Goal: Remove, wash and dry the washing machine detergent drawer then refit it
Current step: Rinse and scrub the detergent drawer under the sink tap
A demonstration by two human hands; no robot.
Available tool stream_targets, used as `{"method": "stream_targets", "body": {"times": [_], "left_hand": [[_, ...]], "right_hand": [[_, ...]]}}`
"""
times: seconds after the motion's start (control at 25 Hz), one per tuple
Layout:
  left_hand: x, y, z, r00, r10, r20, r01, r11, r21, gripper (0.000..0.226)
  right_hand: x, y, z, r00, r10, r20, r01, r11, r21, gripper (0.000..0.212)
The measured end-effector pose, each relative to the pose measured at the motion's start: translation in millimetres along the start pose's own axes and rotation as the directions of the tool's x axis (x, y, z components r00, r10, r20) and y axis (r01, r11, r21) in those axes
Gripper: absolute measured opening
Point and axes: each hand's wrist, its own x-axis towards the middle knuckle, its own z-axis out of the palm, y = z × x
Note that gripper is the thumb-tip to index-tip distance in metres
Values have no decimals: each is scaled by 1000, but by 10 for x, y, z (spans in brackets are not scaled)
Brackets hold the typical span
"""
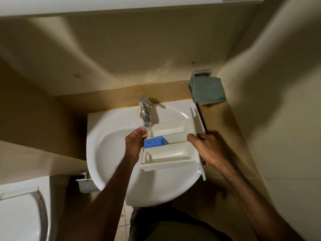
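Note:
The white detergent drawer (171,151) lies level over the white sink (111,150), its blue insert (154,141) near the tap end. Water runs from the chrome tap (145,113) onto the drawer's back left corner. My left hand (134,145) holds the drawer's back end, fingers curled round it beside the water stream. My right hand (204,148) grips the drawer's front panel (198,122) at the right, thumb on the inner side.
A green cloth (207,91) hangs from a chrome holder (201,73) on the wall at the back right. A white toilet (20,211) stands at the lower left. Beige walls close in on both sides of the sink.

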Motion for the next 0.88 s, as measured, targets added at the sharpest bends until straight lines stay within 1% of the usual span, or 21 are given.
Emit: {"method": "stream_targets", "body": {"times": [0.08, 0.16, 0.28, 0.36, 0.44, 0.52, 0.6, 0.68, 0.8, 0.88], "left_hand": [[-8, 43, -3, 999, -9, -32, 9, 1000, -1, 17], [8, 62, -21, 998, 7, -59, -6, 1000, 15, 12], [31, 87, -29, 998, 32, -52, -31, 999, 25, 5], [30, 99, -41, 999, -9, -48, 10, 1000, 18, 5], [25, 108, -73, 994, -110, -13, 110, 994, -11, 11], [33, 124, -121, 971, -233, 55, 232, 973, 15, 14], [58, 146, -166, 949, -299, 96, 290, 952, 95, 14], [93, 178, -185, 947, -310, 81, 295, 943, 157, 15], [165, 244, -213, 963, -269, 28, 258, 945, 202, 15], [243, 273, -284, 953, -300, 47, 285, 936, 205, 16]], "right_hand": [[3, 26, 0, 1000, 9, 29, -10, 1000, 20, 45], [-5, 52, 14, 998, 41, 57, -44, 998, 49, 41], [0, 125, 62, 998, 31, 59, -35, 998, 58, 44], [12, 197, 104, 998, 9, 55, -13, 997, 74, 45], [-1, 271, 161, 998, -18, 52, 13, 996, 87, 45], [-18, 315, 245, 997, -59, 47, 58, 998, 30, 52], [-15, 307, 331, 996, -87, 22, 88, 996, -22, 55], [-19, 265, 403, 996, -91, -1, 91, 995, -37, 58], [-33, 242, 520, 994, -103, -22, 101, 993, -62, 73], [-7, 272, 597, 994, -107, -27, 105, 993, -60, 84]]}}
